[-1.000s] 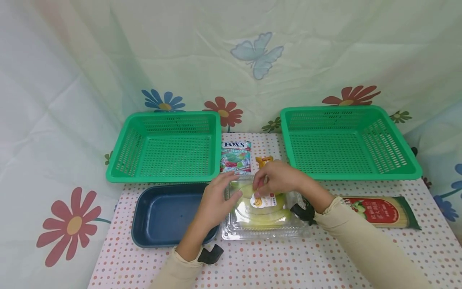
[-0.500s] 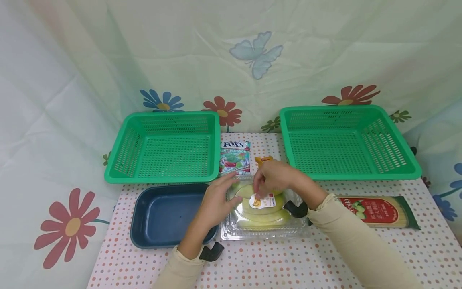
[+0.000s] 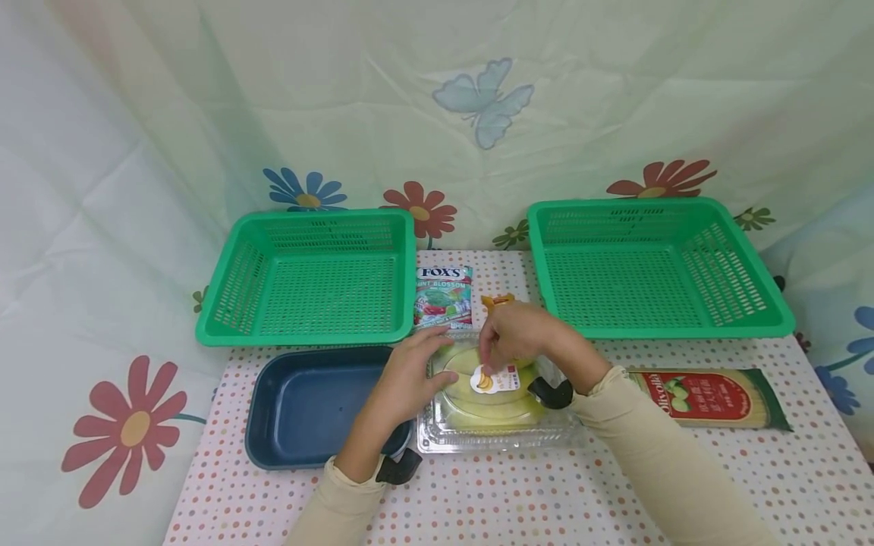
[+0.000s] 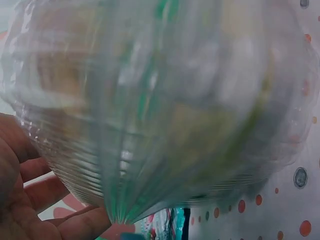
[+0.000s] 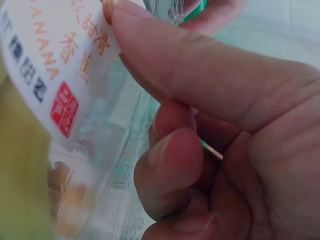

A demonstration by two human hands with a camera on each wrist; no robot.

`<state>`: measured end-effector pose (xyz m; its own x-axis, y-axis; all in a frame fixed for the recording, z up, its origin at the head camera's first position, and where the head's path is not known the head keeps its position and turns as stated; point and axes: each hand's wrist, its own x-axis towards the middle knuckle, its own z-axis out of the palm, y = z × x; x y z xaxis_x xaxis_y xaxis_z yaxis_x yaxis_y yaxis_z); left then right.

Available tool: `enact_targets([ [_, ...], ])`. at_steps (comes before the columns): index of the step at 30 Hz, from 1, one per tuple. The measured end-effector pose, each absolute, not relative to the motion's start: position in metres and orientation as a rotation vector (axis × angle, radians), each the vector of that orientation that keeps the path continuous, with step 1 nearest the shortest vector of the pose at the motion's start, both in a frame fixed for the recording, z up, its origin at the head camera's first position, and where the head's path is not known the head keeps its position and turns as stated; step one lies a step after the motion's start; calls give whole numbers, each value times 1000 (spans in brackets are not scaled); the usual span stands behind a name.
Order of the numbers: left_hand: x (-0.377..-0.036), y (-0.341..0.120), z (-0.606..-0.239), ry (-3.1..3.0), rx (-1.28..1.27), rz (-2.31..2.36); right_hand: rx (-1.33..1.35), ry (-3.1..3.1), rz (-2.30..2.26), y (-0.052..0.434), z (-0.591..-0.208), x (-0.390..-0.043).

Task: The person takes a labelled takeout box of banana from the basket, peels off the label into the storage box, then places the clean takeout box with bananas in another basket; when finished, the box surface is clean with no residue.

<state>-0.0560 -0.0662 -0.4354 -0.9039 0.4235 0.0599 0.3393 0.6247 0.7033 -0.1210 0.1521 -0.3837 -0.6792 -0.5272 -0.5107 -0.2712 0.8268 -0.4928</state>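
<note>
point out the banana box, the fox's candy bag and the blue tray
banana box (image 3: 501, 434), head view, its clear front rim
fox's candy bag (image 3: 444, 297), head view, the middle of its printed front
blue tray (image 3: 307, 402), head view, its bare floor

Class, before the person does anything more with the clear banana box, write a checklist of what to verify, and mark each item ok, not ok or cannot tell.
1. Left hand braces the clear banana box at its left side: ok.
2. Right hand is on the lid beside the white label: ok.
3. Lid unlatched: cannot tell.
4. Box sits flat on the dotted table: ok.
5. Blue tray beside the box holds nothing: ok.
6. Both green baskets hold nothing: ok.
</note>
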Motion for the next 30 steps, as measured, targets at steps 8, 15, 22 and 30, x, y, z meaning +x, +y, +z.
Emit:
enact_targets([
  [8, -56, -66, -436, 2719, 624, 1132, -552, 2352, -482, 150, -387, -122],
  [15, -56, -67, -437, 2721, 639, 1127, -544, 2375, -438, 149, -389, -122],
  [22, -57, -68, -437, 2714, 630, 1118, -535, 2346, -466, 147, -389, -124],
  [30, -57, -66, -436, 2708, 624, 1107, -530, 2236, -531, 151, -390, -128],
])
